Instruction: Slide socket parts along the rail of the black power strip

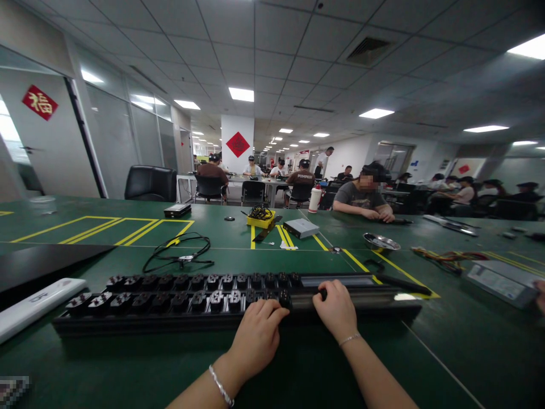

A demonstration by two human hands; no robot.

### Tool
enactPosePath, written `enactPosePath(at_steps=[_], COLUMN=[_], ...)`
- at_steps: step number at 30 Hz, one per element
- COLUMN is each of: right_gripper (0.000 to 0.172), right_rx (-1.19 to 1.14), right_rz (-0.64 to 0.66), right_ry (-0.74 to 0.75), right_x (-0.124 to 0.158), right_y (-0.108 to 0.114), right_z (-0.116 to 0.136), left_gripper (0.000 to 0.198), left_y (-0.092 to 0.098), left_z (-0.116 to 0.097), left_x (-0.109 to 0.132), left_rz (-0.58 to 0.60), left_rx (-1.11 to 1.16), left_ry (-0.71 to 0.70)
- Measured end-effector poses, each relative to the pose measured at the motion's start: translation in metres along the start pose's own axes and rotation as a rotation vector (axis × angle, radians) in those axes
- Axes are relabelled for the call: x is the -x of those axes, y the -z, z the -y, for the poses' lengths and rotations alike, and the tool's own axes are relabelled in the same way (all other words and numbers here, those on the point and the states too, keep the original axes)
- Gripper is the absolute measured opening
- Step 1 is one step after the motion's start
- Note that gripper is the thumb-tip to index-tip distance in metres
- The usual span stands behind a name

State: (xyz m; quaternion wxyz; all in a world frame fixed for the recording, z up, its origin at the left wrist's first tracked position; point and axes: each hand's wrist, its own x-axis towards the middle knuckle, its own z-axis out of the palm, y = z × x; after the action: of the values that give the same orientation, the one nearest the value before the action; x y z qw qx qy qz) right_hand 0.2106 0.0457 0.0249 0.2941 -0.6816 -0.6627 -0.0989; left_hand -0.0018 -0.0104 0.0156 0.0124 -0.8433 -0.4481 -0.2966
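Note:
Two long black trays (170, 325) lie side by side across the green table in front of me. Rows of black plug-like modules with metal prongs (217, 301) fill their left and middle parts. My left hand (258, 332) rests over the right end of the near row, its fingers curled at a black plug-like module (284, 297). At the bare stretch of the near tray, my right hand (336, 309) is closed, with a small dark piece (323, 294) at its fingertips. The fingers partly hide both pieces.
Behind the trays lie a black cable (198, 258), a yellow box (260, 219), a grey drive (301, 228) and a metal bowl (381, 242). A power supply (502, 279) sits right, a white bar (42, 304) left. A co-worker (361, 196) sits opposite.

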Motion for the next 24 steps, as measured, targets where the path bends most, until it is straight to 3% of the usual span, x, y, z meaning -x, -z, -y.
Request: enactPosePath(at_steps=[24], right_gripper=[0.009], right_rx=[0.018], right_rz=[-0.007], right_ry=[0.000], right_x=[-0.0017], right_y=[-0.0029], right_z=[-0.0026], left_gripper=[0.045], left_y=[0.0000], left_z=[0.0001], left_x=[0.0001], left_rz=[0.015], left_rx=[0.030], left_ry=[0.011])
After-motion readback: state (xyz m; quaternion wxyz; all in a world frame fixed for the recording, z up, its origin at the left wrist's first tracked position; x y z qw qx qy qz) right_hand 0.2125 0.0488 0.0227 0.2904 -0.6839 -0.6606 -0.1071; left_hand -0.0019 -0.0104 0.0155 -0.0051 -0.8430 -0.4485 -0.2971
